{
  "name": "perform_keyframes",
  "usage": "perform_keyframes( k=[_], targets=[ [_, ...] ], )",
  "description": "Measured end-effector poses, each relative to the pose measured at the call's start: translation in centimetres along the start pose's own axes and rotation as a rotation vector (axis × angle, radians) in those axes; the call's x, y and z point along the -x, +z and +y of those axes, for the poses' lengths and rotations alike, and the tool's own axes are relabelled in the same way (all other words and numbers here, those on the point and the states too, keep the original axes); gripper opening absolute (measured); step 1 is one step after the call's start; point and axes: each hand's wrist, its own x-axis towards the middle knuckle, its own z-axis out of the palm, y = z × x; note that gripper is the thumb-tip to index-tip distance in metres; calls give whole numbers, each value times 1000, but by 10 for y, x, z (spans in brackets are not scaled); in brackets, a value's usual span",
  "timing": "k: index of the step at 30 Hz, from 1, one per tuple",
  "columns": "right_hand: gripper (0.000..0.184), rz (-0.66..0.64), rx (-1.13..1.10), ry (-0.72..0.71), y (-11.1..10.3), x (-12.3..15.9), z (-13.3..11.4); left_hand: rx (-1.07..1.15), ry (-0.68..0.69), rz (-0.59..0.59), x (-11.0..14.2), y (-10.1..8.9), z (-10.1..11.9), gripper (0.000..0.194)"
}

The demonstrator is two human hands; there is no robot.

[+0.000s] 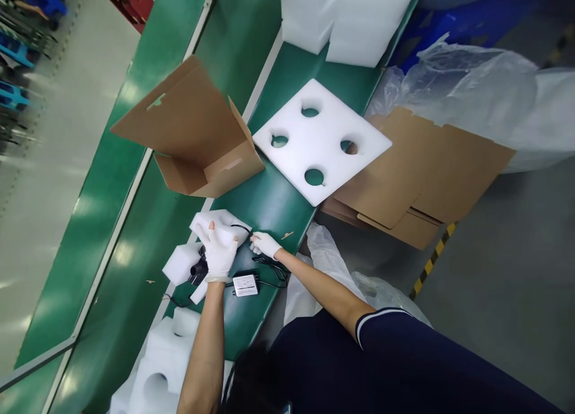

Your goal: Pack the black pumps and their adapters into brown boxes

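Note:
My left hand [219,255], in a white glove, lies over a white foam piece [236,219] with its fingers spread. A thin black cable [241,226] runs across that foam to my right hand [265,245], also gloved, whose fingers are pinched together at its end. Just left of my left hand, a black device [197,271] shows partly beside a white foam block [178,264]; the rest is hidden under the hand. Below my right hand lie a coiled black cord [274,265] and a black power adapter [245,284] with a white label.
An open cardboard box [224,168] stands beyond my hands on the green bench [281,201]. Next to it, a white foam sheet [321,141] with several round holes overhangs the edge. Flat cardboard [422,174] lies at right. Foam blocks [157,360] are stacked lower left, more foam [350,18] at top.

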Motion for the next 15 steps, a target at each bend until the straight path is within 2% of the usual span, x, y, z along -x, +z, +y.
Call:
perform_keyframes(
  k=[2, 6, 15],
  targets=[
    [9, -2, -48, -30, -3, -5, -4, -3, 4, -5, 0, 1, -2, 91],
    [15, -20, -167, -46, 2, -13, -8, -13, 6, -9, -1, 2, -2, 92],
    [32, -83, -326, -19, 11, 10, 5, -20, 2, 32, -2, 6, 1, 89]
  ],
)
